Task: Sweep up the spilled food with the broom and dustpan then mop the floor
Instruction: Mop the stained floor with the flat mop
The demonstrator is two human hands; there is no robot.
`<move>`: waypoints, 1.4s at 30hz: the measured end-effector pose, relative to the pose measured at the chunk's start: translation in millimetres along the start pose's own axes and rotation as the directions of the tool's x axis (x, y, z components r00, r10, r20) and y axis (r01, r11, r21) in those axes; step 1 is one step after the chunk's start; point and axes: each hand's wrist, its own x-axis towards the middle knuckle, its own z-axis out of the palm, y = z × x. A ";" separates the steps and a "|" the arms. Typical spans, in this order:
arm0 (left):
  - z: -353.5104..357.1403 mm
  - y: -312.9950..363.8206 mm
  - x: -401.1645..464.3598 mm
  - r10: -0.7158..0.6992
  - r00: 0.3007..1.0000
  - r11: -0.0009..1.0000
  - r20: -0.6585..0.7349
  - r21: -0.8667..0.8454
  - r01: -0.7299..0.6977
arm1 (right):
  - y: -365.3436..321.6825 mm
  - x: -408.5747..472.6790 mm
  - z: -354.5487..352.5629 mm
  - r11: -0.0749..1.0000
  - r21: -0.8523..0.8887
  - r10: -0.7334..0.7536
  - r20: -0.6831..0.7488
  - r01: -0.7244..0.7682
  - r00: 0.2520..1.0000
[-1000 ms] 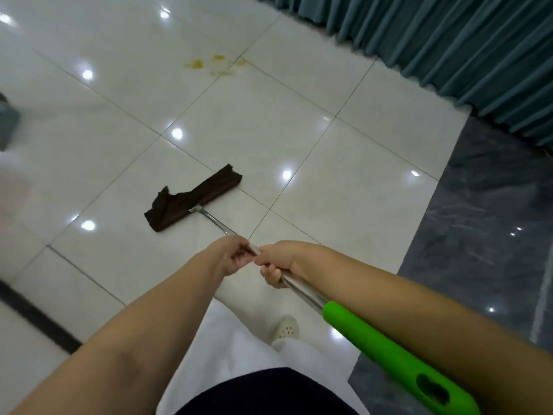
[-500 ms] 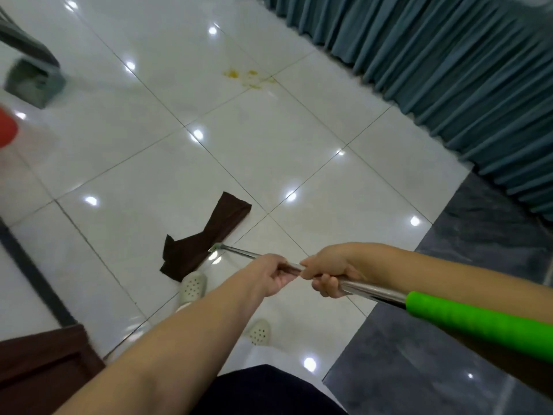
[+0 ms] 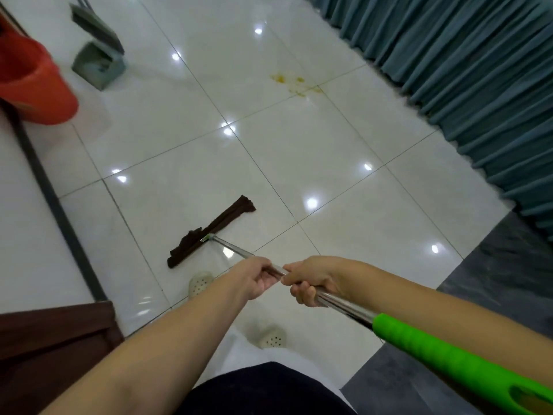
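Both my hands grip a mop's steel shaft (image 3: 344, 305), which ends in a green grip (image 3: 449, 357) at the lower right. My left hand (image 3: 254, 277) holds it further down, my right hand (image 3: 314, 280) just behind. The mop's dark brown cloth head (image 3: 209, 232) lies flat on the white tiles ahead of my feet. A yellow food stain (image 3: 294, 82) marks the floor far ahead, near the curtain. A grey-green dustpan (image 3: 97, 65) with a broom (image 3: 95, 28) standing in it sits at the upper left.
An orange bucket (image 3: 33, 82) stands at the left edge. Teal curtains (image 3: 463, 70) run along the right. A dark floor strip (image 3: 59, 211) crosses the left, dark wood furniture (image 3: 51, 342) fills the lower left, and grey marble flooring (image 3: 493, 280) lies at the right. My light shoes (image 3: 200, 284) stand below the mop.
My view has swung left, bringing the bucket, dustpan and broom fully into sight. The mop head has turned and straightened on the tiles. Both hands keep their grip on the shaft.
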 end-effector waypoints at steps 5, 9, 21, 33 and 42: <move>-37.9 63.0 1.4 0.089 0.995 0.993 -0.036 -0.077 -0.091 | -68.1 8.7 49.4 0.998 0.063 -0.011 0.009 0.011 1.000; -64.4 118.1 -0.3 0.167 0.984 0.978 -0.059 -0.115 -0.173 | -125.1 23.3 86.1 1.000 0.015 0.004 0.043 -0.005 0.999; -149.7 270.7 6.2 0.334 0.936 0.942 -0.112 -0.008 -0.337 | -284.4 60.6 179.6 0.996 0.080 -0.045 0.089 0.037 0.995; -179.2 334.8 17.7 0.368 0.908 0.930 -0.199 0.087 -0.358 | -333.0 84.2 228.8 0.923 0.368 -0.163 0.104 0.114 0.981; -142.7 278.4 12.1 0.427 0.896 0.818 -0.123 0.474 -0.324 | -268.9 75.5 193.1 0.853 0.507 -0.169 0.053 0.119 0.984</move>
